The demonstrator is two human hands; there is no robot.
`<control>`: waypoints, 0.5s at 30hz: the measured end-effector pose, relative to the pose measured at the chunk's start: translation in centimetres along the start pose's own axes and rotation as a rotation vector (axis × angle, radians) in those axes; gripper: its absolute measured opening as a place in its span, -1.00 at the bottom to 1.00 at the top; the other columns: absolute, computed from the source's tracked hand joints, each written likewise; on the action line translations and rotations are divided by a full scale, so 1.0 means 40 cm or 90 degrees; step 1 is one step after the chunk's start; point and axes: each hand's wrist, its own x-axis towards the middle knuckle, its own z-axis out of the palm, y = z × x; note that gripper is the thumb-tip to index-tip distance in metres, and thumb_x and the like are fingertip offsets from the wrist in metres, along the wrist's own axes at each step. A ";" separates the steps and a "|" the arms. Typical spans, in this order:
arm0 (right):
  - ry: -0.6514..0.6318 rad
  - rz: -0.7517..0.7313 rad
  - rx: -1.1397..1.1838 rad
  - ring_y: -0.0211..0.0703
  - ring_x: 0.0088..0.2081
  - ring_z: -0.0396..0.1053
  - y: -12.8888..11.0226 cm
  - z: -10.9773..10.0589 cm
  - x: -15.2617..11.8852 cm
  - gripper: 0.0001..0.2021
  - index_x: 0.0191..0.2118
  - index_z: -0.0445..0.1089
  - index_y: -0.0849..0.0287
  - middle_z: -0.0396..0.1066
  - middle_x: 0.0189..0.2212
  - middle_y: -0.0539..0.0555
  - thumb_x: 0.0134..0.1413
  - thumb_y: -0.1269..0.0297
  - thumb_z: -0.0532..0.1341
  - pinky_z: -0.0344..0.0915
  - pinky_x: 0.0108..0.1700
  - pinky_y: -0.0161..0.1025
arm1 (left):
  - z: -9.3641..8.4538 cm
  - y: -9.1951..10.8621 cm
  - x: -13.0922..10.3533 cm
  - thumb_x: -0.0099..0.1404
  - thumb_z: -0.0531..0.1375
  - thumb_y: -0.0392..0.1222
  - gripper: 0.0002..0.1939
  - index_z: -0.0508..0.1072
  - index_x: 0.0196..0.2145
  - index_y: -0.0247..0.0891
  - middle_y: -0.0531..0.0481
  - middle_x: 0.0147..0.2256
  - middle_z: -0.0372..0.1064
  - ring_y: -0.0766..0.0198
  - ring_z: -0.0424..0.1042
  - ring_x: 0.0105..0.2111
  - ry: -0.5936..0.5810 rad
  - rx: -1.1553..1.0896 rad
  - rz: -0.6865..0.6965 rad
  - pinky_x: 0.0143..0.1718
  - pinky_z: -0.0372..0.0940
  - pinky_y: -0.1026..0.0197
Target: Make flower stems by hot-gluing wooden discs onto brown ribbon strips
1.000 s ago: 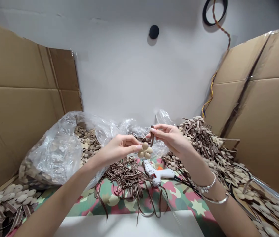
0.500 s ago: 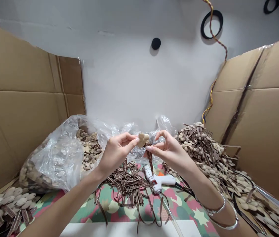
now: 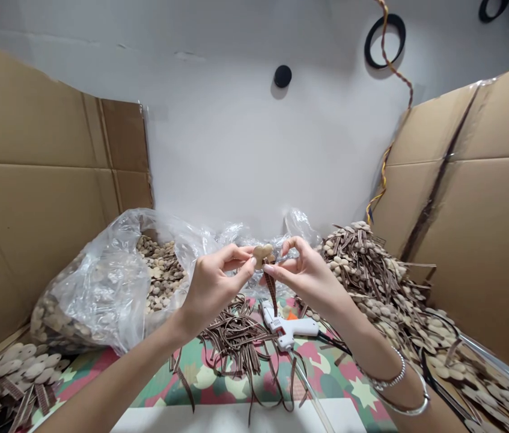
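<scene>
Between my two hands is a beige flower-shaped piece point(image 3: 262, 255) with rounded petals. My left hand point(image 3: 222, 273) pinches its left side between thumb and fingertips. My right hand point(image 3: 306, 270) pinches a brown stitched ribbon point(image 3: 271, 290) at the lower right of the flower, and the ribbon's tail hangs down. Below the hands a white glue gun point(image 3: 288, 325) lies on the patterned cloth point(image 3: 218, 391), a clear glue stick at its rear. Beside it spreads a tangled heap of loose brown ribbons point(image 3: 238, 337).
A clear plastic bag point(image 3: 105, 282) of beige flower pieces point(image 3: 164, 273) stands at left. Flowers with ribbons pile up at right point(image 3: 366, 264) and at lower left point(image 3: 15, 373). Cardboard walls point(image 3: 33, 204) flank both sides. A twisted cable point(image 3: 384, 168) hangs at the back right.
Both hands keep their pinch on the flower and ribbon. The flower has tilted slightly, and the view has shifted a little.
</scene>
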 end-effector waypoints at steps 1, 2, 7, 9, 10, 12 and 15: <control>0.000 -0.001 -0.002 -0.41 -0.69 -0.09 0.001 0.000 0.000 -0.71 -0.30 0.00 0.07 0.26 -0.66 -0.13 0.03 0.20 0.20 -0.23 -0.66 -0.30 | 0.000 0.000 0.000 0.20 0.15 -0.14 -0.86 0.39 -0.36 -0.27 -0.07 -0.16 0.43 0.26 0.46 -0.27 -0.001 -0.002 -0.001 -0.28 0.41 0.26; -0.001 -0.002 -0.002 -0.41 -0.69 -0.11 0.003 0.000 0.000 -0.71 -0.30 0.00 0.08 0.26 -0.66 -0.13 0.04 0.20 0.20 -0.23 -0.66 -0.31 | 0.001 0.002 0.000 0.19 0.16 -0.15 -0.87 0.37 -0.36 -0.27 -0.07 -0.18 0.44 0.26 0.47 -0.29 -0.003 -0.004 -0.001 -0.30 0.42 0.26; -0.007 -0.004 0.003 -0.43 -0.69 -0.10 0.007 0.001 0.000 -0.72 -0.29 0.01 0.08 0.28 -0.63 -0.11 0.04 0.21 0.19 -0.23 -0.67 -0.33 | 0.004 0.014 -0.001 0.17 0.17 -0.19 -0.80 0.28 -0.23 -0.24 -0.08 -0.23 0.44 0.19 0.48 -0.26 -0.013 -0.060 -0.017 -0.38 0.46 0.28; -0.005 -0.001 -0.001 -0.41 -0.68 -0.02 0.008 0.002 0.000 -0.71 -0.29 0.02 0.09 0.30 -0.62 -0.09 0.02 0.19 0.20 -0.18 -0.67 -0.34 | 0.006 0.017 -0.001 0.16 0.18 -0.19 -0.73 0.26 -0.17 -0.24 -0.09 -0.20 0.44 0.16 0.48 -0.23 -0.019 -0.070 -0.027 -0.37 0.46 0.28; -0.005 0.001 -0.003 -0.40 -0.67 0.03 0.009 0.003 0.000 -0.71 -0.28 0.02 0.09 0.31 -0.60 -0.07 0.01 0.18 0.20 -0.14 -0.66 -0.34 | 0.007 0.017 -0.002 0.15 0.19 -0.18 -0.70 0.27 -0.15 -0.24 -0.09 -0.19 0.44 0.16 0.48 -0.22 -0.022 -0.067 -0.028 -0.36 0.46 0.29; -0.007 0.002 -0.005 -0.36 -0.63 0.12 0.009 0.005 0.001 -0.71 -0.28 0.03 0.09 0.32 -0.58 -0.04 0.01 0.17 0.20 -0.07 -0.64 -0.33 | 0.008 0.015 -0.002 0.13 0.22 -0.15 -0.66 0.29 -0.13 -0.23 -0.08 -0.17 0.43 0.16 0.47 -0.21 -0.021 -0.055 -0.023 -0.34 0.46 0.31; -0.013 -0.003 -0.007 -0.33 -0.60 0.18 0.010 0.006 0.001 -0.72 -0.27 0.04 0.09 0.32 -0.57 -0.04 0.02 0.17 0.19 -0.01 -0.63 -0.32 | 0.010 0.008 -0.001 0.13 0.22 -0.14 -0.65 0.34 -0.12 -0.24 -0.07 -0.16 0.43 0.18 0.49 -0.24 -0.021 -0.037 -0.020 -0.35 0.45 0.33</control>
